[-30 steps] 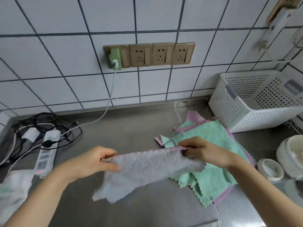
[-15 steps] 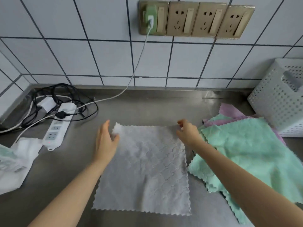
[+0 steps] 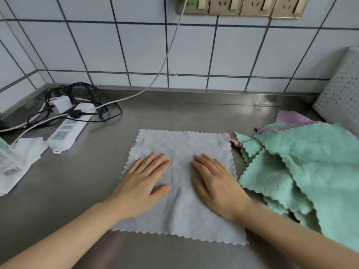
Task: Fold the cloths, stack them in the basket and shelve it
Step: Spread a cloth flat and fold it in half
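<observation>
A pale grey cloth (image 3: 180,181) with a zigzag edge lies spread flat and unfolded on the steel counter (image 3: 64,191), near the middle of the view. Both hands rest palm-down on it, side by side and slightly apart: the left hand (image 3: 142,186) toward the cloth's 9 o'clock side, the right hand (image 3: 216,184) toward its 3 o'clock side. On each hand the fingers lie straight and close together, pointing toward the wall, with the thumb held out toward the other hand; neither pinches or grips the fabric. A soft wrinkle runs in the cloth between the two thumbs. At 3 o'clock from the grey cloth, just beside its edge, sits a loose pile of green cloths (image 3: 310,171) with purple cloths (image 3: 291,119) showing beneath them. At 2 o'clock, at the frame's edge, stands a white perforated basket (image 3: 342,98). At 10 o'clock lies a white power strip (image 3: 67,131) amid tangled black cables (image 3: 77,98); a white cord (image 3: 167,55) rises to the wall sockets (image 3: 240,5) at 12 o'clock. White packaging (image 3: 17,164) lies at 9 o'clock.
</observation>
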### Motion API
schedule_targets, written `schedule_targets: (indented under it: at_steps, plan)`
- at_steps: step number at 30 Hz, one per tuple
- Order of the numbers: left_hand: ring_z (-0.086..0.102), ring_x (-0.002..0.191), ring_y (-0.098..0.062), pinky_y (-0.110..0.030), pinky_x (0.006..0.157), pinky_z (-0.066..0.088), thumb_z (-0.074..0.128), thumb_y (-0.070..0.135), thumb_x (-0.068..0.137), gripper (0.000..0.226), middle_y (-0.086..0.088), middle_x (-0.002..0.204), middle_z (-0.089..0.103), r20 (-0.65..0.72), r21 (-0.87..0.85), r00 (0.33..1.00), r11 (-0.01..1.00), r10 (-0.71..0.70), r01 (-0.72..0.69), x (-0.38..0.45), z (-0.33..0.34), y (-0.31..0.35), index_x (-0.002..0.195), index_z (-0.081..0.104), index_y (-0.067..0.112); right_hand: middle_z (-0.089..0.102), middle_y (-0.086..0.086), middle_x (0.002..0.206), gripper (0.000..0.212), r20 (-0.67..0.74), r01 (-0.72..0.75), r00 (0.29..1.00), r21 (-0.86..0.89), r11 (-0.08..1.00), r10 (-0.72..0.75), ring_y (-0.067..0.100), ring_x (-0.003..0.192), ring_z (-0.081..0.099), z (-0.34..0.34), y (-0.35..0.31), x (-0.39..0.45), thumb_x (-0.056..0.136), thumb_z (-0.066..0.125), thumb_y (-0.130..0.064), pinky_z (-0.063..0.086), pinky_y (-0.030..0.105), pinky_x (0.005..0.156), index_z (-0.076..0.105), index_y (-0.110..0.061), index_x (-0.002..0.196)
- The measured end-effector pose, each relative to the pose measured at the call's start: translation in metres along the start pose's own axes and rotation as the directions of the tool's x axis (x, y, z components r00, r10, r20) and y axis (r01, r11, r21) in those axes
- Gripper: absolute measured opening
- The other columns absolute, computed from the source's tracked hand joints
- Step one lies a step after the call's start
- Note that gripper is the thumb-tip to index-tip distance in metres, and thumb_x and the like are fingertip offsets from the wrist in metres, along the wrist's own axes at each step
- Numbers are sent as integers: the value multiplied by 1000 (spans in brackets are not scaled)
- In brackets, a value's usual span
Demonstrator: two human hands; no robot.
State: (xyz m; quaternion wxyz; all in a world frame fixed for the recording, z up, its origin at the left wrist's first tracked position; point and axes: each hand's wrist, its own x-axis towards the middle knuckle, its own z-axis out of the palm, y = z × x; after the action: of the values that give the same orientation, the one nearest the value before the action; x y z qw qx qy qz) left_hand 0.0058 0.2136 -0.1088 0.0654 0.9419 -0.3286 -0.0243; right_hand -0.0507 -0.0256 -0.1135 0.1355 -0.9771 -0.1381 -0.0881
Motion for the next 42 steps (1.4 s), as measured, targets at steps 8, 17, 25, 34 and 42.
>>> schedule_targets:
  at_steps: [8, 17, 25, 34, 42]
  plan:
    - [-23, 140, 2, -28, 118, -9, 18, 93, 65, 83, 34, 150, -14, 84, -28, 987, 991, 134, -132, -62, -7, 10, 139, 2, 59, 56, 6, 129, 47, -56, 145, 988, -22, 989, -146, 24, 119, 51, -13, -10, -46, 95, 36, -40, 42, 34, 103, 58, -10, 124]
    - [67, 82, -25, -28, 61, 48, 46, 24, 87, 39, 0, 104, 67, -264, 261, 943, 956, 201, -131, -73, -15, 52, 125, 53, 23, 45, 7, 135, 90, 75, -67, 993, -275, 959, 91, 32, 120, 41, -16, -76, -80, 75, 16, -82, 37, 46, 98, 50, -12, 121]
    - [59, 82, -26, -35, 67, 47, 52, 22, 89, 14, -1, 83, 65, -272, -238, 947, 966, -169, 104, -67, -33, 35, 97, 63, 23, 56, 12, 113, 26, 43, -30, 998, -322, 946, 46, 34, 101, 54, -17, -73, -72, 89, 42, -17, 46, 41, 73, 47, -7, 113]
    - [60, 115, -22, -28, 104, 34, 74, -21, 56, 63, 1, 116, 68, -404, 106, 889, 976, 216, -189, -126, -19, -9, 109, 72, 14, 69, 1, 116, 47, -40, 230, 969, -224, 947, -245, 19, 105, 66, -49, -21, -117, 69, 67, -1, 58, 32, 76, 67, -16, 114]
    - [54, 110, 15, -7, 93, 42, 66, 0, 84, 54, 36, 112, 60, -162, -612, 980, 791, -115, -8, -181, -25, 0, 94, 70, 53, 73, -10, 79, 27, -44, -3, 999, 294, 956, 17, 4, 73, 67, -84, -19, -151, 78, 64, -46, 55, 26, 71, 75, -22, 82]
